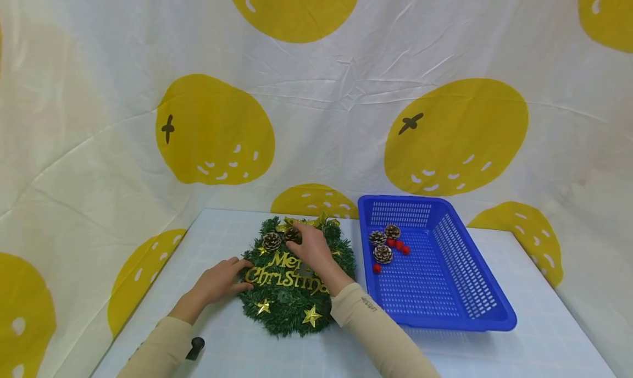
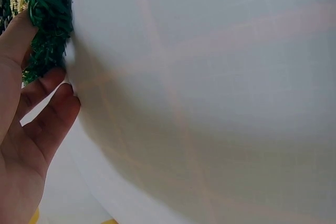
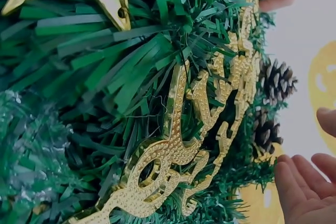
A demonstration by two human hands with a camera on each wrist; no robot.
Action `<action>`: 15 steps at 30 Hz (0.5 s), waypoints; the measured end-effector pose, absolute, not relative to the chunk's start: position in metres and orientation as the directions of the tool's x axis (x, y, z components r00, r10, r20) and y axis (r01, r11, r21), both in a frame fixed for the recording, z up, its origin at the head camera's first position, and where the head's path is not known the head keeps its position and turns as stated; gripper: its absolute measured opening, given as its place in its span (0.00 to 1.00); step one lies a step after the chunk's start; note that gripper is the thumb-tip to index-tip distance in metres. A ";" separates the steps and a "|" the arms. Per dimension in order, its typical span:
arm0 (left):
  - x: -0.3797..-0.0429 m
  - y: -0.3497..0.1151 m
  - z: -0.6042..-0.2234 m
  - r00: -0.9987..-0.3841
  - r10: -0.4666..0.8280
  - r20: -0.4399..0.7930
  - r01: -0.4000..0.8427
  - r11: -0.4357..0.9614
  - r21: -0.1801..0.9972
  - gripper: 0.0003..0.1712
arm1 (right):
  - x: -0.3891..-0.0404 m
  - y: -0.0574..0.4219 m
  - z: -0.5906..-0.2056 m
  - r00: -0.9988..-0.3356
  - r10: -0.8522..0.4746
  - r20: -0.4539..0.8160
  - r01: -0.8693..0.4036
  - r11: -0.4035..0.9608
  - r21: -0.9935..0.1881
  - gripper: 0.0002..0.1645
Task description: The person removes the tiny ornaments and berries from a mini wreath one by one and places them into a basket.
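Observation:
A green tinsel wreath (image 1: 282, 312) lies on the table, with gold "Merry Christmas" lettering (image 1: 269, 276), gold stars (image 1: 312, 316) and a gold bow near its far edge. My left hand (image 1: 220, 281) rests against the wreath's left edge, thumb and forefinger spread and touching the greenery. Over the far part of the wreath is my right hand (image 1: 312, 250), beside a brown pinecone (image 1: 293, 235). In the right wrist view its thumb and fingers (image 3: 296, 182) are apart, with a gap between the thumb and the pinecone. Another pinecone (image 1: 271, 242) sits to the left on the wreath.
Right of the wreath stands a blue perforated basket (image 1: 475, 268). Inside, along its left side, are white-tipped pinecones (image 1: 383, 254) and several red berries (image 1: 399, 245). A pale checked cloth (image 1: 217, 328) covers the table. Behind hangs a white curtain (image 1: 321, 131) with yellow fruit prints.

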State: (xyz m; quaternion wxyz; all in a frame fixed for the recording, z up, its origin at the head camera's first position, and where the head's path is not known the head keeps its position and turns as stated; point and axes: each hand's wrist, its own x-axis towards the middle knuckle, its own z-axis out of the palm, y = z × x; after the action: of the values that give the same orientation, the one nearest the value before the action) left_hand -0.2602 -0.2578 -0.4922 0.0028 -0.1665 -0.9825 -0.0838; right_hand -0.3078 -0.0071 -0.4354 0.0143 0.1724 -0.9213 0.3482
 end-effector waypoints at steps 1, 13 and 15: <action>-0.260 -0.258 -0.492 -0.943 0.330 0.037 0.332 0.929 0.163 0.33 | -0.308 -0.008 -0.436 -0.941 -0.309 0.137 -0.323 0.702 -0.635 0.32; -0.261 -0.259 -0.493 -0.938 0.342 0.058 0.346 0.924 0.160 0.33 | -0.315 -0.010 -0.443 -0.936 -0.329 0.127 -0.334 0.716 -0.613 0.36; -0.260 -0.258 -0.492 -0.937 0.344 0.058 0.349 0.922 0.166 0.32 | -0.316 -0.010 -0.442 -0.933 -0.333 0.135 -0.342 0.711 -0.615 0.37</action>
State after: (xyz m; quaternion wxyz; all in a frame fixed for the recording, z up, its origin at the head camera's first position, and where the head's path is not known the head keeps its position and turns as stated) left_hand -0.2603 -0.2581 -0.4919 0.0138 -0.1767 -0.9803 -0.0872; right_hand -0.3158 -0.0100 -0.4424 0.0070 0.1824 -0.9249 0.3336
